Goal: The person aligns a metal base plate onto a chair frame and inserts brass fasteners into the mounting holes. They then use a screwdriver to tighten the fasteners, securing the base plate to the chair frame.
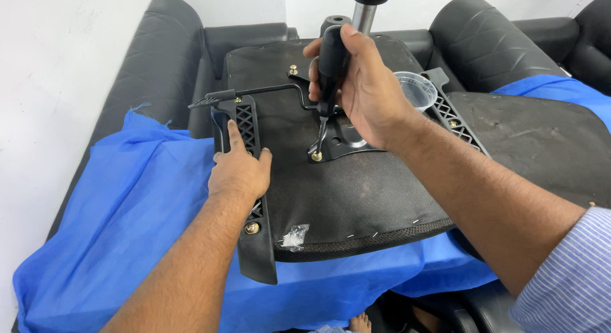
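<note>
1. A small clear plastic bag (pixel 295 237), crumpled and holding small pale bits, lies on the black seat underside (pixel 356 199), close to its near edge and just right of the black armrest bracket (pixel 258 244).
2. No labels, signs or screens show.

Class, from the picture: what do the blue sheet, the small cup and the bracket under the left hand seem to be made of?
Blue sheet: likely non-woven fabric, matte, frayed edge. Small cup: clear plastic, see-through and glossy. Bracket under the left hand: apparently black moulded plastic, lattice-patterned, dull sheen.
</note>
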